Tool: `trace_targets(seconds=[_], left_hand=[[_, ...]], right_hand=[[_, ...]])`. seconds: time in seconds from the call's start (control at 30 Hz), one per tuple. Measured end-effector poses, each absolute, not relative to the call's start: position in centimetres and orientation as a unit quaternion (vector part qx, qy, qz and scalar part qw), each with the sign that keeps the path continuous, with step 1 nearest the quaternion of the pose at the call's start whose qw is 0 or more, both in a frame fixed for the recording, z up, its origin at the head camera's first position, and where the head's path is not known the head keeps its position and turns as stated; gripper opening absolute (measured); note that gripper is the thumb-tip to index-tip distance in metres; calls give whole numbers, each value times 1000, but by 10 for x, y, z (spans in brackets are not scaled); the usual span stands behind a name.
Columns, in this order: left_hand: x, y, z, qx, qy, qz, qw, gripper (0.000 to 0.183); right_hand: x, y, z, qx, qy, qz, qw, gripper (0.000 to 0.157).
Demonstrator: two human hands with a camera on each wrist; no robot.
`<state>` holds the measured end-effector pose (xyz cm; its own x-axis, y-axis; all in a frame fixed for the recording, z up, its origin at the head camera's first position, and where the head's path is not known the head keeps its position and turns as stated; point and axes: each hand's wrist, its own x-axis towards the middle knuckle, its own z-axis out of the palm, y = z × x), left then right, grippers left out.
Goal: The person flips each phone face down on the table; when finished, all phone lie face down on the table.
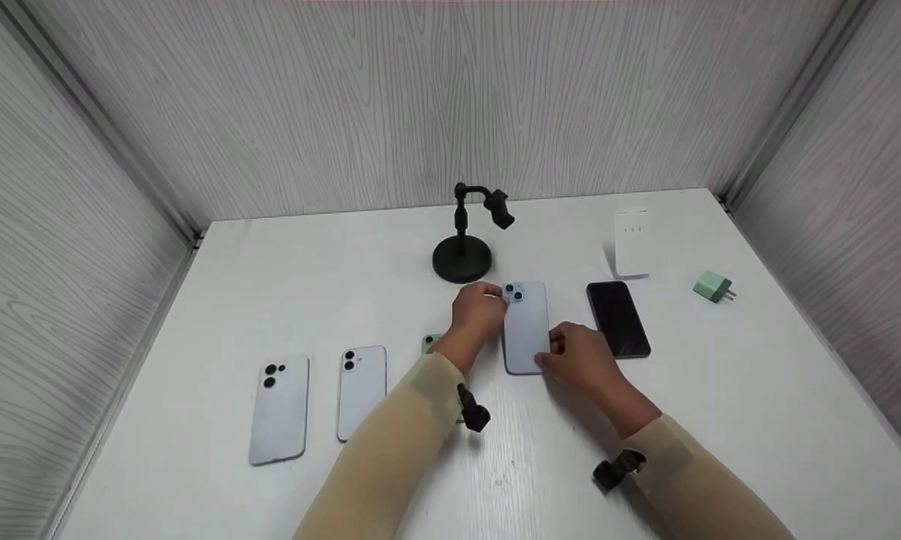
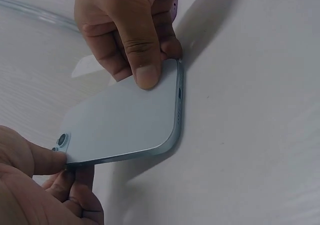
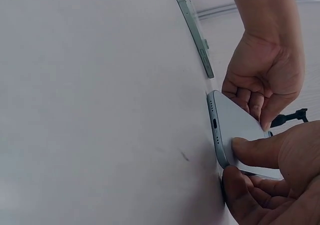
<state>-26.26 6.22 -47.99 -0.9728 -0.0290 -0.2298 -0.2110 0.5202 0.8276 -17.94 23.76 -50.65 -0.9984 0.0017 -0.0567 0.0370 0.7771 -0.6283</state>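
A pale blue phone (image 1: 525,330) with two camera lenses lies back side up between my two hands. Its upper left edge is pinched by my left hand (image 1: 478,309), thumb on the back beside the lenses and fingers beneath. My right hand (image 1: 581,356) pinches the lower right corner, its thumb flat on the phone's back. In the left wrist view the phone (image 2: 125,117) shows its charging port end, and a shadow lies under its near side. The right wrist view shows both hands on the phone (image 3: 235,122) too.
A black phone stand (image 1: 461,259) is behind the hands. Left lie a white phone (image 1: 280,409), another pale phone (image 1: 361,390) and a green phone (image 1: 430,343), partly hidden by my left arm. Right are a dark phone (image 1: 619,319), a white card (image 1: 632,244) and a green charger (image 1: 713,286).
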Motion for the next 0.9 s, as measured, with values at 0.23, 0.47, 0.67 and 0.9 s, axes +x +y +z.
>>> trace_targets(seconds=[0.23,0.47,0.67,0.9], left_hand=[[-262,59,-480,-50,871,480,92,25],[-261,55,-484,23,885,458,81,40],[-262,46,-486,80,890,441,83,49],[-262,34,-488,117,888,429,115,51]], right_hand=[[-178,238,-507,2,943,-331,16,19],[-175,239,-510,-6,944,-330,9,19],[-172,240,-510,-15,949,-316,7,18],[-166,240,-506,-23,952,-305,20,18]])
